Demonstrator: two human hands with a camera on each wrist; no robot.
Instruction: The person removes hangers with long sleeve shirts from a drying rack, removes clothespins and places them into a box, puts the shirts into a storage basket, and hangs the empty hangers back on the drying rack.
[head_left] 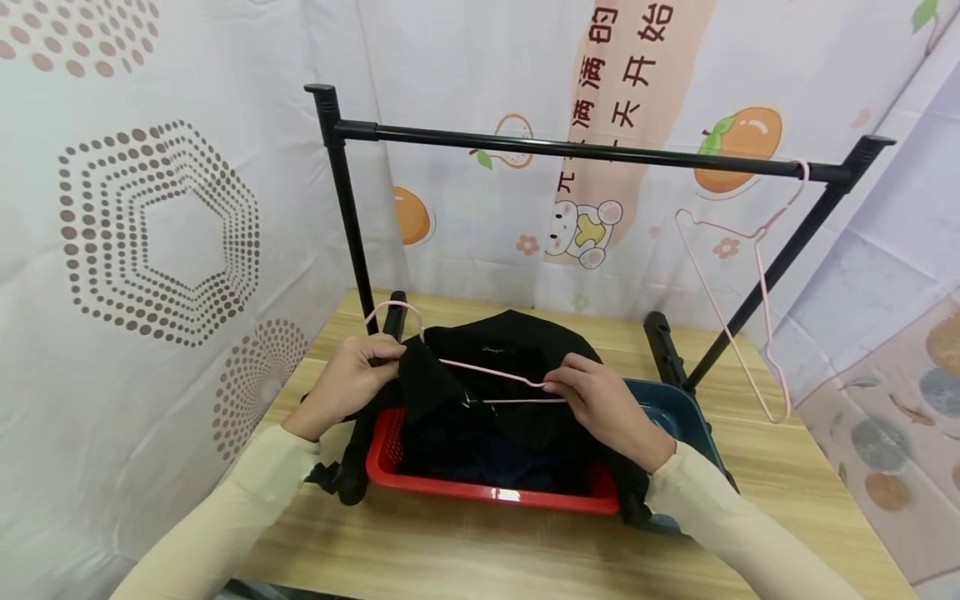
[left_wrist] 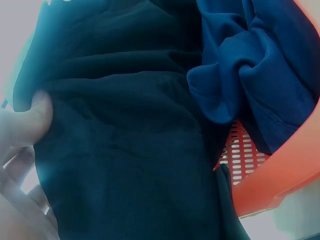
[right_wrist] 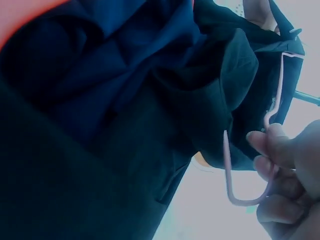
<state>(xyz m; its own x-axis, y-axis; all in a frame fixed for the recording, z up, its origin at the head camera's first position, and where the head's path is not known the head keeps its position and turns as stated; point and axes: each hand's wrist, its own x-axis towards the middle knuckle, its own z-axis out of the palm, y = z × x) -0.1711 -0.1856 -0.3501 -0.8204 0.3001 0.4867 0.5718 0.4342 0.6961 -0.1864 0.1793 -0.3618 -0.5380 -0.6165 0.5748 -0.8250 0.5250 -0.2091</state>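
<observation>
A pink clothes hanger (head_left: 480,367) lies partly inside a black garment (head_left: 517,333), its hook (head_left: 395,303) standing out at the left. My left hand (head_left: 358,375) pinches the garment's edge beside that hook; in the left wrist view the thumb (left_wrist: 40,112) lies over the cloth. At the hanger's right end, my right hand (head_left: 592,404) grips the pink bar with thumb and fingers. The right wrist view shows the rounded end of the hanger (right_wrist: 240,202) below those fingers. Cloth hides the hanger's left end. The garment drapes over a red basket (head_left: 480,492).
Dark blue cloth (left_wrist: 270,75) lies in the red basket. A blue basket (head_left: 675,404) stands to the right, partly covered. Behind the baskets rises a black clothes rack (head_left: 585,151), with another pink hanger (head_left: 765,308) at its right end. Everything stands on a wood-grain table (head_left: 465,550).
</observation>
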